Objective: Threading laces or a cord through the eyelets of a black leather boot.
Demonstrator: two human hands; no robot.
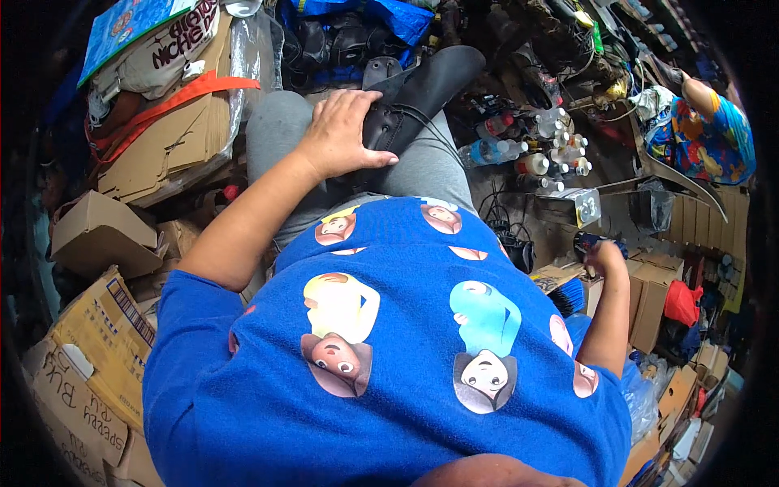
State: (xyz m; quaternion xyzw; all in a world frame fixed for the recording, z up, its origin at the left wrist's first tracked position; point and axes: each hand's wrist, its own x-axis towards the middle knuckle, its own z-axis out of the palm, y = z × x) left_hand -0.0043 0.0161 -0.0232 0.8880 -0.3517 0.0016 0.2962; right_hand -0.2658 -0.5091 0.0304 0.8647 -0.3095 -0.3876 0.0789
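black boot (422,89) lies across the lap, lace side up. left hand (345,134) rests on it, fingers gripping its upper. right hand (604,256) is off to the side, clenched on a small dark object (588,242) above a brush (568,294). bottles (535,150) stand beyond.

The right hand (604,253) is mostly tucked behind the blue shirt (389,349), so can't tell how it grips that small dark thing (591,241), or what that is. The left hand (345,134) covers part of the black boot (422,93). The bottles (535,150) are too small to make out.
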